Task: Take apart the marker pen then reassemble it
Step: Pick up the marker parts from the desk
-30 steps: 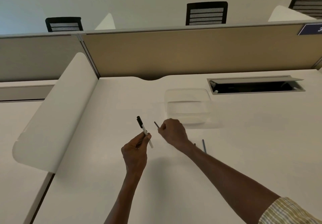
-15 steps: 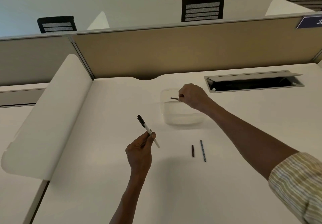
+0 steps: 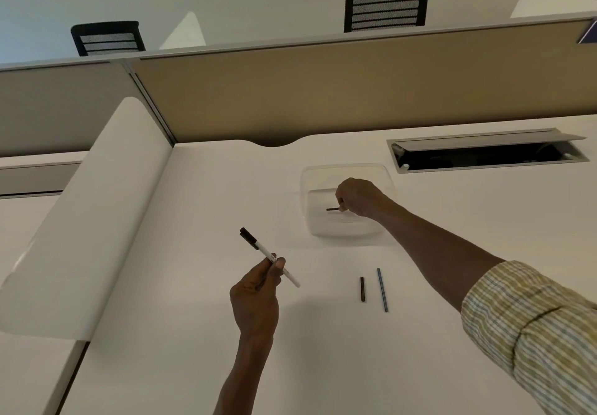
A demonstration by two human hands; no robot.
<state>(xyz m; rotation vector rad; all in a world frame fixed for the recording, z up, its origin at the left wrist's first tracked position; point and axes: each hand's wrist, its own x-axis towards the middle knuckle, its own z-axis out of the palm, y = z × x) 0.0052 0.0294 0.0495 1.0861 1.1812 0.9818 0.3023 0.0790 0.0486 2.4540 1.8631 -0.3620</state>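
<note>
Left hand [image 3: 255, 298] is up over the white desk [image 3: 193, 334], fingers and thumb pinching the slim white marker barrel with its black cap [image 3: 269, 257]; the pen tilts, cap end pointing up and away to the left. Right hand [image 3: 357, 197] reaches out over the clear plastic tray [image 3: 315, 230], fingertips pinching a short dark rod-shaped pen part [image 3: 332, 209] that sticks out level to the left. On the desk nearer the person, a short black stick [image 3: 362, 289] and a longer thin grey rod [image 3: 382, 290] lie side by side, close but apart.
</note>
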